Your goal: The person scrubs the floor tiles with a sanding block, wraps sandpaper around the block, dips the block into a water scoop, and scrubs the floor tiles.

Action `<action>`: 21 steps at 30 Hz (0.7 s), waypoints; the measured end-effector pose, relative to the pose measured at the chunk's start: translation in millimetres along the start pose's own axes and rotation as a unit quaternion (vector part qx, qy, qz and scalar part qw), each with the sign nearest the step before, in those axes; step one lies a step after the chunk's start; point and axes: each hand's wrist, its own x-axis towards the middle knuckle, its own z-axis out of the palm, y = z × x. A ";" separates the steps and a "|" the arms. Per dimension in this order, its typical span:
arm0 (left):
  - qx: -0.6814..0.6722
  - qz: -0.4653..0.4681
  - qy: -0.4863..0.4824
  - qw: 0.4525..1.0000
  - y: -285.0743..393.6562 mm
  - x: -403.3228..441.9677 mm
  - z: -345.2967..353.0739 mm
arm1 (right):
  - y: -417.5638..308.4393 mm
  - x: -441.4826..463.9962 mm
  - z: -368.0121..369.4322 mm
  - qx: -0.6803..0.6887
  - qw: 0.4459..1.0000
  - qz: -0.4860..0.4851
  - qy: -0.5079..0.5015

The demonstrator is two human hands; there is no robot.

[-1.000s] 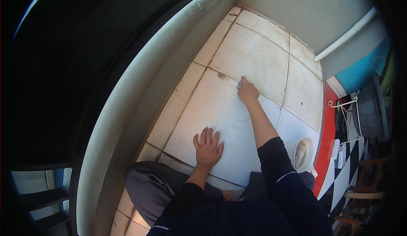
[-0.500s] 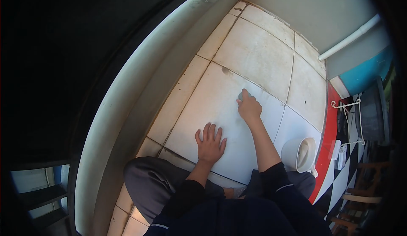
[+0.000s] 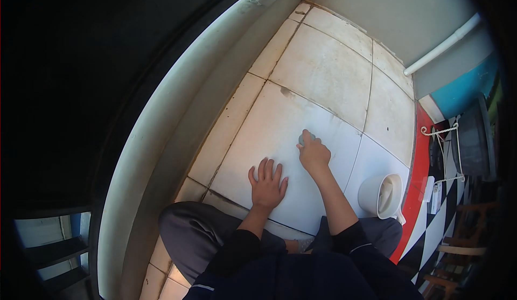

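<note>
My right hand point(image 3: 315, 154) is closed over a small grey-green scrubbing pad point(image 3: 307, 138), pressed to a large white floor tile point(image 3: 285, 114). Most of the pad is hidden under the fingers, so its exact kind is hard to make out. On the same tile, nearer my body, my left hand point(image 3: 266, 188) lies flat with its fingers spread and holds nothing. A brown smudge point(image 3: 285, 91) marks the tile's far edge.
To the right, by my knee, stands a white plastic dipper point(image 3: 379, 195). A low curved wall point(image 3: 177, 106) runs along the left. Beyond a red floor strip point(image 3: 419, 165) are a white metal rack point(image 3: 442, 133) and a dark basin point(image 3: 474, 138). A white pipe point(image 3: 441, 44) crosses the far wall.
My right hand has slid the scrubbing pad a little toward my body across the tile. My left hand stays in place.
</note>
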 end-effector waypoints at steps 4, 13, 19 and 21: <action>0.001 -0.002 0.000 1.000 1.8 -0.7 1.9 | 4.3 73.1 -12.7 0.009 0.999 0.029 0.022; 0.004 0.003 0.008 1.000 2.6 -0.6 0.1 | 13.7 13.9 -4.1 0.020 1.000 -0.018 -0.003; 0.007 0.004 0.003 1.000 2.7 -0.4 0.2 | 18.6 -1.4 0.1 0.019 0.999 -0.029 0.026; 0.008 0.004 0.001 1.000 2.9 0.0 0.9 | 23.6 41.4 -4.8 0.024 0.999 0.005 0.037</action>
